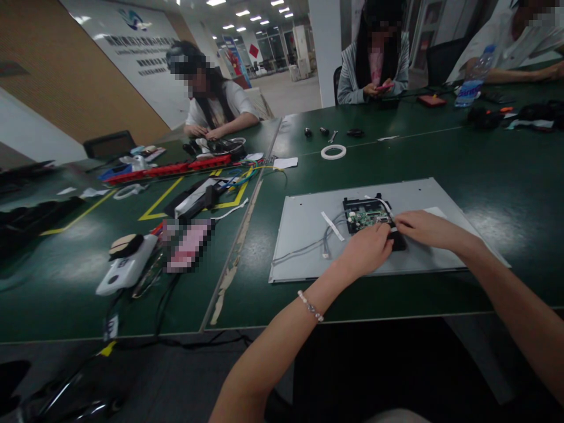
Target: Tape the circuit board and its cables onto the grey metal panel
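Note:
A green circuit board sits in a black plastic frame on a large flat grey-white panel. My left hand reaches across the board's near edge, its fingers bent together at the right side. Close beside it, my right hand has its fingertips pinched at the frame's right end. Between the fingertips, what they grip is too small to make out. A white flat cable arches over the board towards my fingers. Grey wires with a small white connector trail left across the panel, by a white strip.
A white tape roll, a small wrench and a water bottle lie or stand farther back. To the left are a pink phone-like item, a white device and a red strip. Several people sit across the table.

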Available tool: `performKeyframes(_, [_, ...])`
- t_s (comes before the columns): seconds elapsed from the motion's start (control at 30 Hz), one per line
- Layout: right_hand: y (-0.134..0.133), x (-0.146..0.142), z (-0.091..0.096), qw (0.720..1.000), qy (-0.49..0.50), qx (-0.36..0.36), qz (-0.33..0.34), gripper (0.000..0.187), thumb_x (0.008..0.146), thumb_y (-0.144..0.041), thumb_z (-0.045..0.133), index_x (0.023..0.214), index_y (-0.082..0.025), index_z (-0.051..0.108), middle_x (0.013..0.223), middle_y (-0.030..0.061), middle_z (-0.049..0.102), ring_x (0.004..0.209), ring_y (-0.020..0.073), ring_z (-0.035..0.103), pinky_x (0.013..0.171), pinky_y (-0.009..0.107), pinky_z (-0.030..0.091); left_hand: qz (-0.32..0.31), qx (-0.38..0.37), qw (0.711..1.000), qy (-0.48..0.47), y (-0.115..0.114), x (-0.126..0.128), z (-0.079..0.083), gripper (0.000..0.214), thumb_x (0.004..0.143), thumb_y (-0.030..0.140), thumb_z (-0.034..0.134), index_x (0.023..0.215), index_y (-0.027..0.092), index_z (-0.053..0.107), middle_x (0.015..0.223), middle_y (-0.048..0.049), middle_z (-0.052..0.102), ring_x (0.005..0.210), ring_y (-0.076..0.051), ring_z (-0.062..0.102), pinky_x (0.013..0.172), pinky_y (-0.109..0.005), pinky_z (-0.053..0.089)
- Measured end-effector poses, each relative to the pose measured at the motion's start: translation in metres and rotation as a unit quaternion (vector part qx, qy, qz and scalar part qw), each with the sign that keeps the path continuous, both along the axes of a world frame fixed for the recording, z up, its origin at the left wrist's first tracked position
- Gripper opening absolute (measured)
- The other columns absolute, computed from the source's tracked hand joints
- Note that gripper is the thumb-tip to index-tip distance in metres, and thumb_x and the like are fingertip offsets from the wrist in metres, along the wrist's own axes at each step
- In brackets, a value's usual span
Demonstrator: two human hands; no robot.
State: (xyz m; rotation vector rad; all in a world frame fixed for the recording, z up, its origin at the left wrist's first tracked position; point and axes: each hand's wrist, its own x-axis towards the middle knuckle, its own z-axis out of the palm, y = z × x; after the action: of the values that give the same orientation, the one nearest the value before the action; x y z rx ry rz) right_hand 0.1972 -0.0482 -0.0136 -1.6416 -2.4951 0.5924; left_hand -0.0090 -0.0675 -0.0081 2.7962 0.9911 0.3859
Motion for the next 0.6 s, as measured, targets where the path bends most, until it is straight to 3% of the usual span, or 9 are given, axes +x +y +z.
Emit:
performKeyframes(0.27, [0.0003,0.0010,-0.0022,1.000,-0.001,0.009,0.004,0.032,0.095,-0.033,0.031,0.079,-0.016,0.054,0.086,0.0065,0.060,0.078,0.0168,0.054,0.073,0.028,0.034,0.003,0.014,1.000,-0.006,-0.0004,0.0005,-0.0016,0.019,0.095,0.025,0.039,0.103,0.013,0.051,0.104,-0.0092,0.061,0.096,-0.020,0.060,0.084,-0.032,0.050])
performKeyframes(0.6, [-0.0013,-0.0004,0.0023,1.000,0.004,0.009,-0.008,0.033,0.094,-0.034,0.032,0.077,-0.016,0.054,0.083,0.0054,0.060,0.076,0.0160,0.053,0.069,0.027,0.032,0.016,0.023,1.000,0.001,-0.0054,-0.0014,0.0025,0.021,0.096,0.025,0.035,0.106,0.014,0.049,0.110,-0.0101,0.055,0.087,-0.018,0.060,0.075,-0.030,0.051])
